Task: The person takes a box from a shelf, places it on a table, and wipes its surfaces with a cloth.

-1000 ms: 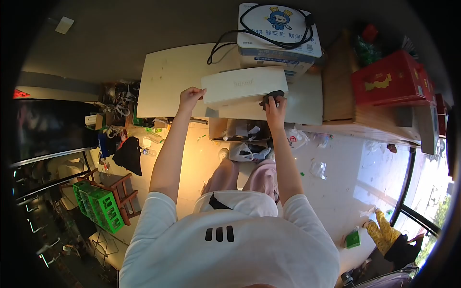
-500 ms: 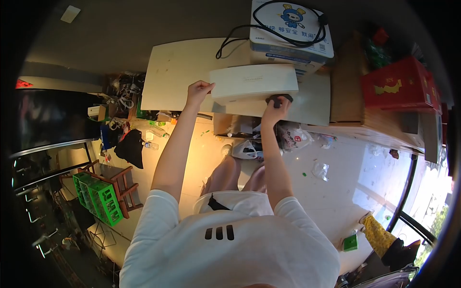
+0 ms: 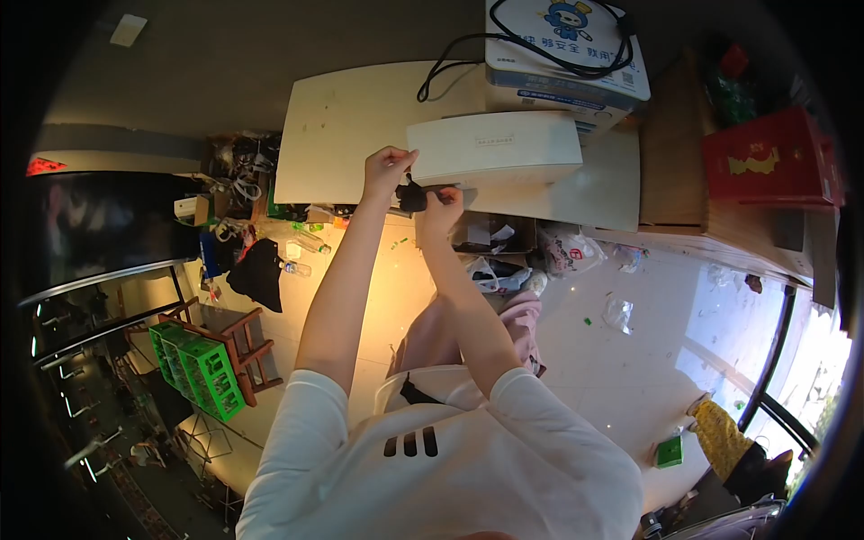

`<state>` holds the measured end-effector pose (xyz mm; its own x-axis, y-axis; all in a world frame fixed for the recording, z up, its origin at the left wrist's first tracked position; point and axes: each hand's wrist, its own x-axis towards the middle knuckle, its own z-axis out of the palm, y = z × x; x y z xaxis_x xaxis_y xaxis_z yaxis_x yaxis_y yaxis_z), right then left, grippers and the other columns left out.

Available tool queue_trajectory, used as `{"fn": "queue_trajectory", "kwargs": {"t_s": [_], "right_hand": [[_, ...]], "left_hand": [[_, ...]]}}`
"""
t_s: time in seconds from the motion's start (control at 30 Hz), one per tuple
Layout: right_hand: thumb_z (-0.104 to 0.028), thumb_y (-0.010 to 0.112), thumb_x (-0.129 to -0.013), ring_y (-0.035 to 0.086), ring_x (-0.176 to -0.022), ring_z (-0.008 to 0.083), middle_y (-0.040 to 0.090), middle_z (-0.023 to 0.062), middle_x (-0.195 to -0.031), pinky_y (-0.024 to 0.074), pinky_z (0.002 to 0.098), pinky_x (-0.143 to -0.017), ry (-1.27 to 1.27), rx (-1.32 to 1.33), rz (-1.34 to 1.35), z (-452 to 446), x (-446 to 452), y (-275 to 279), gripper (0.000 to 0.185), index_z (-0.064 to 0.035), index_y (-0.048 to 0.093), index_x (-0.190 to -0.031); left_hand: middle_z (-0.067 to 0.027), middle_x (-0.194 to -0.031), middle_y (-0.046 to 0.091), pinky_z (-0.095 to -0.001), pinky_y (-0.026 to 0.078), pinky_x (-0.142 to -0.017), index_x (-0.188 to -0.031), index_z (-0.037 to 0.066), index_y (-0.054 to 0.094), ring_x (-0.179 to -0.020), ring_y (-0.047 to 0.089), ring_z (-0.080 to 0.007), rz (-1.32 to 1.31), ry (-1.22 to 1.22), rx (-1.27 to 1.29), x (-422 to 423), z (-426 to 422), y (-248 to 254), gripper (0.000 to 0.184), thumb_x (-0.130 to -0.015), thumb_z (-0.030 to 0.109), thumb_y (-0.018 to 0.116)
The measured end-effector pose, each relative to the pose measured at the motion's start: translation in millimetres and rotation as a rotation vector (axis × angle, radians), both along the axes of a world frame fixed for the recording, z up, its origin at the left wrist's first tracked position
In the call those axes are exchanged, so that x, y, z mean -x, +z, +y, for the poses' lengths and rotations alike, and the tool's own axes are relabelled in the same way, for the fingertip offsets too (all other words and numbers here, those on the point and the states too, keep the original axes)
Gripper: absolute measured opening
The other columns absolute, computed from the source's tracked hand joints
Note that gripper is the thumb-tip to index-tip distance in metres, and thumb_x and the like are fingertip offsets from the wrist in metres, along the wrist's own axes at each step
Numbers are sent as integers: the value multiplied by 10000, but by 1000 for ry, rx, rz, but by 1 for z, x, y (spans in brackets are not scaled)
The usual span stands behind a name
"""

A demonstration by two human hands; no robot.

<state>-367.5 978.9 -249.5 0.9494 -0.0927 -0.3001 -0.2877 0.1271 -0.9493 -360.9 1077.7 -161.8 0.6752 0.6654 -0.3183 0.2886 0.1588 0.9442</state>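
Observation:
A long white box [image 3: 495, 148] lies on the pale tabletop [image 3: 333, 135]. At its left end, my left hand [image 3: 387, 171] is pinched, with its fingertips by the box corner and the top of a dark cloth [image 3: 412, 196]. Just below and to the right, my right hand [image 3: 443, 211] grips that bunched cloth in front of the box. Whether the left fingertips hold the cloth or the box is too small to tell.
Behind the white box stands a larger printed box [image 3: 567, 63] with a black cable [image 3: 540, 49] on top. Red box [image 3: 765, 162] at right. Below lie plastic bags [image 3: 569, 252]. A green crate [image 3: 198, 369] rests by a wooden stool [image 3: 250, 346] at left.
My right hand has moved left with the dark cloth, from the box's right end to beside my left hand. The view has shifted, so the table appears further right.

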Motion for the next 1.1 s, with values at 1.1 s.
{"fn": "queue_trajectory", "kwargs": {"t_s": [1.1], "right_hand": [[-6,601,-679,525,-932,336,541,176,-971,428,406,-836,368,953,-599,-291,-226,20,273,-32,579,-950]], "left_hand": [[-24,-699,581,-222,457,-616,-818,14,574,-648,554,-100,45,32,29,-5,5,-15,192,-750,103,731]]}}
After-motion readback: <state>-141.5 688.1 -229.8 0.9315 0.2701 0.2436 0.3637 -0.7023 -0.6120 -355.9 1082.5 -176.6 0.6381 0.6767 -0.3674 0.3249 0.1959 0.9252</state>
